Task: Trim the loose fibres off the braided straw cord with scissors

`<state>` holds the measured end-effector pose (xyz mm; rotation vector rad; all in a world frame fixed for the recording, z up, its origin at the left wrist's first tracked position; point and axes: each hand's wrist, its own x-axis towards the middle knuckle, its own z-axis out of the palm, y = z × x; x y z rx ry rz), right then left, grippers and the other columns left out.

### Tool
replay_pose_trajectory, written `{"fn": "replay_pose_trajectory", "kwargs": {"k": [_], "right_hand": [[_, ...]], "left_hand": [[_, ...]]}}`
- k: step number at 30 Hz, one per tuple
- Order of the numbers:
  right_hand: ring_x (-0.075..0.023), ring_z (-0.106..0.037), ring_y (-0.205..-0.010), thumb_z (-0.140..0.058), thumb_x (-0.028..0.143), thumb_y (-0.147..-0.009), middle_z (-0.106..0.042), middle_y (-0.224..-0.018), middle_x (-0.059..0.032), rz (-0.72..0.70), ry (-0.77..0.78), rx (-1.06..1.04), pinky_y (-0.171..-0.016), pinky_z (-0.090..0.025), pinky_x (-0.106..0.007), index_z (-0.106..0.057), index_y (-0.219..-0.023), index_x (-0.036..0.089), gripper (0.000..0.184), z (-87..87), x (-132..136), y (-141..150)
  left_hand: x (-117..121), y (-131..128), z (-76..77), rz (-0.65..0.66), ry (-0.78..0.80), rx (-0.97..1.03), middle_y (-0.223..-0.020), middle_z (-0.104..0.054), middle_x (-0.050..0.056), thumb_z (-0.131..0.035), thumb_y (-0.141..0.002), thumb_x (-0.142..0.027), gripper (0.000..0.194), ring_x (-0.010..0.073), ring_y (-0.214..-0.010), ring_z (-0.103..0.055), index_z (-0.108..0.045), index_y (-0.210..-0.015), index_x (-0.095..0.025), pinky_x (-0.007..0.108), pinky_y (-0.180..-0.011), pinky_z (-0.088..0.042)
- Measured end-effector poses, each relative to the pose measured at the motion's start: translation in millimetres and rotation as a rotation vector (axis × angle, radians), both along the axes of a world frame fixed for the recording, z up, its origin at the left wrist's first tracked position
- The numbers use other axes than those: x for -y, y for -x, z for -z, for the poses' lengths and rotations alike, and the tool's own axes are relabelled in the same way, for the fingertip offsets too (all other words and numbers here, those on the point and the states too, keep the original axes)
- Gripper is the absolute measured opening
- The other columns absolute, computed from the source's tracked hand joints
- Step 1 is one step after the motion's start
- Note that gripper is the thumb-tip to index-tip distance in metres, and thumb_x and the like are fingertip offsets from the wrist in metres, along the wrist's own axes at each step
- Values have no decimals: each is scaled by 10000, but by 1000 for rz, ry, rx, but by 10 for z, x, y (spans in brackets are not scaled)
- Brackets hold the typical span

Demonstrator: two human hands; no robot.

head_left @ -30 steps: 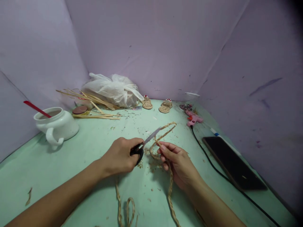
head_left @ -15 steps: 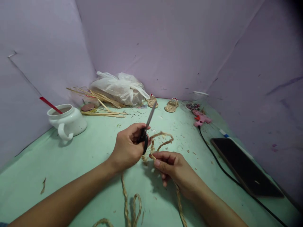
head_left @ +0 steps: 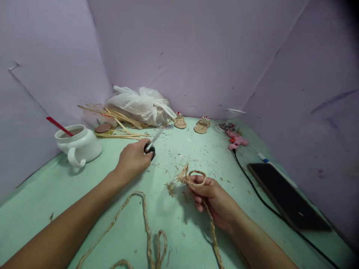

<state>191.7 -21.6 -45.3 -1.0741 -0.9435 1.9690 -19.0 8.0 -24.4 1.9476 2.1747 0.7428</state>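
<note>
My left hand point(head_left: 134, 158) is closed around the black handles of a pair of scissors point(head_left: 154, 141), whose blades point away toward the back of the table. Between thumb and fingers, my right hand point(head_left: 209, 196) pinches a braided straw cord point(head_left: 198, 172) near its frayed end, where it curls into a small loop. From that hand the cord runs down toward the near edge. More braided cord point(head_left: 146, 213) lies in loose bends between my forearms. Straw scraps point(head_left: 170, 188) are scattered beside my right hand.
At left stands a white pot point(head_left: 81, 144) with a red stick in it. Behind are straw strips point(head_left: 120, 119), a white plastic bag point(head_left: 143, 104) and two tiny woven sandals point(head_left: 202, 125). A pink glue gun point(head_left: 237, 140), its black cable and a dark tablet-like slab point(head_left: 288, 196) lie right.
My left hand has moved left and away from the cord with the scissors, whose blades have tipped lower. The cord's end now curls in a tighter loop over my right fingers.
</note>
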Motion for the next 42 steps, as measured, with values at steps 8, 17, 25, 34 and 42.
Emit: {"fn": "replay_pose_trajectory", "kwargs": {"k": [8,17,25,34,42], "right_hand": [[-43,-287,-375,-649,182,-630,-387,-435,71,17,2,36,-319,-314,-142,-641,-802,96,193,-20,3,3],[-19,-248,-368,-691,271,-625,-422,-494,62,-124,-5,65,-290,-94,-145,-664,-801,132,226,-38,48,-7],[-36,-384,-353,-634,368,-676,-570,-571,-4,-203,-248,267,-344,-237,-179,-664,-624,131,245,4,110,57],[-90,-511,-415,-568,380,-752,-567,-569,0,-163,-462,224,-368,-370,-196,-672,-837,153,264,88,183,85],[-99,-580,-445,-720,319,-617,-636,-585,-33,-114,-23,20,-422,-455,-199,-640,-762,102,273,68,55,65]], "left_hand": [[-30,92,23,29,248,-517,-797,-646,162,-475,-670,-141,223,333,-886,-547,-655,-803,-135,402,-687,-436],[324,-313,-46,855,-178,232,-1047,-613,104,-436,-782,-121,303,183,-960,-570,-619,-1012,-196,277,-799,-459],[262,-441,-40,152,155,1274,-539,-600,21,-614,-690,-343,228,87,-347,-496,-576,-649,-122,174,-279,-344],[73,-509,181,-97,301,1432,-399,-492,-28,-578,-694,-215,153,37,-260,-368,-532,-596,-107,136,-246,-198],[21,-381,134,-72,243,1507,-449,-479,-39,-574,-709,-232,136,25,-315,-389,-552,-650,-111,121,-284,-224]]}}
